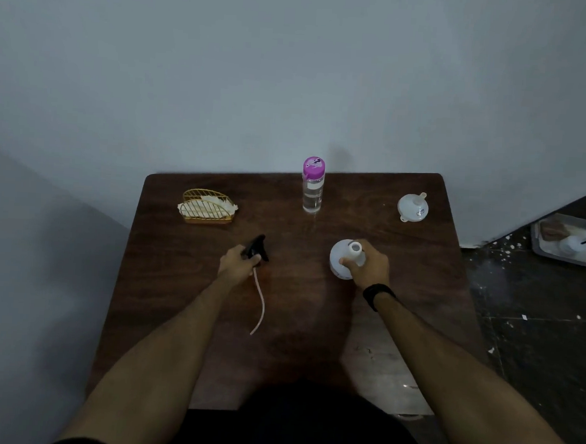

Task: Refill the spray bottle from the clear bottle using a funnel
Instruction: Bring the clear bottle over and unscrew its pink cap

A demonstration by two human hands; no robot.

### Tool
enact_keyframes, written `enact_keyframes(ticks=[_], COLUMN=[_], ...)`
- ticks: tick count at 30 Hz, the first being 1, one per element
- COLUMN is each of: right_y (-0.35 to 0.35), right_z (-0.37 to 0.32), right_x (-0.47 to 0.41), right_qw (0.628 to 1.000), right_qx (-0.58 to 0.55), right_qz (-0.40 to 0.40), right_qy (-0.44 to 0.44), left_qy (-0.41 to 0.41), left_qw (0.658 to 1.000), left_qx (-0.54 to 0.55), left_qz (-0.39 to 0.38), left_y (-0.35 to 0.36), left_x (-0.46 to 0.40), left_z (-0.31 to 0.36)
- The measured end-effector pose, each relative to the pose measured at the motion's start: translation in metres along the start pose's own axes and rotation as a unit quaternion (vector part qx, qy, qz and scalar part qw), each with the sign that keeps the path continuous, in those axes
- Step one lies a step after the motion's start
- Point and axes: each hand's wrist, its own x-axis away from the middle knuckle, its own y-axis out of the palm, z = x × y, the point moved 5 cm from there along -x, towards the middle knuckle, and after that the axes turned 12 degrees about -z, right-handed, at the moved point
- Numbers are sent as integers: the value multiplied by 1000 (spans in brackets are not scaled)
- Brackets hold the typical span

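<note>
The black sprayer (pixel 257 247) is gripped by the left hand (pixel 237 263); the bottle (pixel 342 259) neck is held by the right hand (pixel 371 264) mid-desk (pixel 295 325). The funnel (pixel 412 207) lies far right, the clear bottle (pixel 312 185) far centre

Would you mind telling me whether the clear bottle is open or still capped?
Capped. The clear bottle stands upright at the table's far side with its purple cap on; neither hand touches it.

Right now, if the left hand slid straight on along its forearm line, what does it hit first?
Probably nothing on the dark wooden table: the left hand points between the gold wire napkin holder and the purple-capped clear bottle. Depth is uncertain.
</note>
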Motion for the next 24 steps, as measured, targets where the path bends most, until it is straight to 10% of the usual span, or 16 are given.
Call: enact_keyframes(ticks=[16,24], right_y=[-28,-25], right_z=[2,-79], right_x=[5,-4], right_qw=[997,963], right_qx=[45,159], right_qz=[56,151], right_qy=[36,-154], left_qy=[-79,167], left_qw=[997,983], left_qx=[2,-8], left_qz=[21,74], left_y=[2,-25], left_x=[-13,-8], left_z=[7,119])
